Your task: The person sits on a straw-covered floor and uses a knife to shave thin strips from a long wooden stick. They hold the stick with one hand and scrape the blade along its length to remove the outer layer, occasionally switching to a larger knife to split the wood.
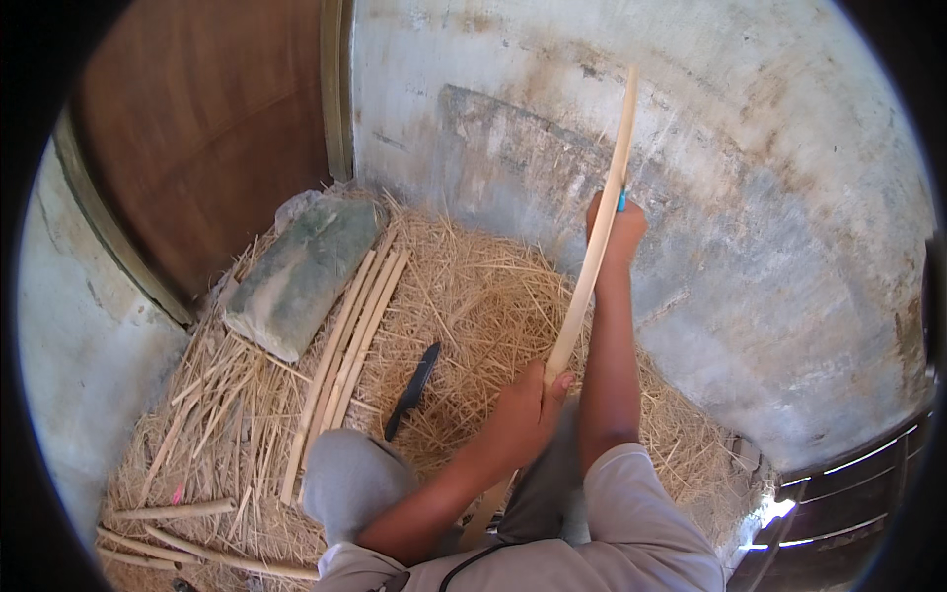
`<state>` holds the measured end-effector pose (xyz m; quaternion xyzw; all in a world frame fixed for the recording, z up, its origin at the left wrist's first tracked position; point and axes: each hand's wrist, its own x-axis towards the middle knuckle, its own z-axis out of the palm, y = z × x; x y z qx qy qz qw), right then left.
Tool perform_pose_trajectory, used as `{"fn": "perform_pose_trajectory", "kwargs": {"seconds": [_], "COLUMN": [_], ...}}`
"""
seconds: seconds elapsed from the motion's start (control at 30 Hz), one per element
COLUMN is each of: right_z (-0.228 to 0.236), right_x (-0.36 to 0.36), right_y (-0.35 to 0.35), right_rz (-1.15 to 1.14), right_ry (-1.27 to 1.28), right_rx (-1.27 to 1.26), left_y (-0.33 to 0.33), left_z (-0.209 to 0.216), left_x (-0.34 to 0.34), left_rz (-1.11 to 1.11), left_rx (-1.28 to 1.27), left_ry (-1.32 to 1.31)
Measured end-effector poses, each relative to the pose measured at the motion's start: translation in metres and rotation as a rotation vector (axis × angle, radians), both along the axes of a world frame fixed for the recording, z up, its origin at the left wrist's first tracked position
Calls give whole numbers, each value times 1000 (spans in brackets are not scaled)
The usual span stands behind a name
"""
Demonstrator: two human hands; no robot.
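Note:
A long pale strip of split bamboo or wood slants up and away from me, its far end in front of the wall. My left hand is closed around its near end, thumb along the strip. Farther up, my right hand is closed in a fist against the strip's right side. It grips a small blue-handled tool. Most of that tool is hidden by the strip and my fingers, so its kind cannot be told. A black knife lies on the shavings left of my left hand.
Several long pale strips lie left of the knife, beside a greenish wrapped block. Shavings cover the floor. Cut sticks lie at lower left. A stained wall rises ahead and right; a brown door stands at left.

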<state>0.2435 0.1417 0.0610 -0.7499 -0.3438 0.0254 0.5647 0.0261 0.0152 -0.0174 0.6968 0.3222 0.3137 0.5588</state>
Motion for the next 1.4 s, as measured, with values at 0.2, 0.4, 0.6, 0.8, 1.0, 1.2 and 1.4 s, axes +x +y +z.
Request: {"fn": "perform_pose_trajectory", "kwargs": {"seconds": [0.2, 0.4, 0.6, 0.8, 1.0, 1.2, 1.4], "right_z": [-50, -61, -56, -53, -59, -55, -57], "right_x": [-21, -40, -15, -15, -26, -23, -32], "right_y": [-16, -16, 6, -3, 0, 5, 0], "right_rz": [217, 344, 233, 355, 365, 242, 478], "right_ry": [-563, -732, -32, -447, -623, -305, -75], "right_rx": [-74, 64, 20, 63, -4, -37, 170], "left_y": [23, 29, 14, 20, 25, 21, 19], "left_z": [2, 3, 4, -8, 0, 1, 8], "left_x": [-8, -16, -8, -8, -18, -13, -15], "left_rz": [110, 154, 47, 113, 132, 95, 92], "left_rx": [10, 44, -28, 111, 48, 37, 39], "left_ry": [-10, -29, 112, -40, 17, 3, -21]}}
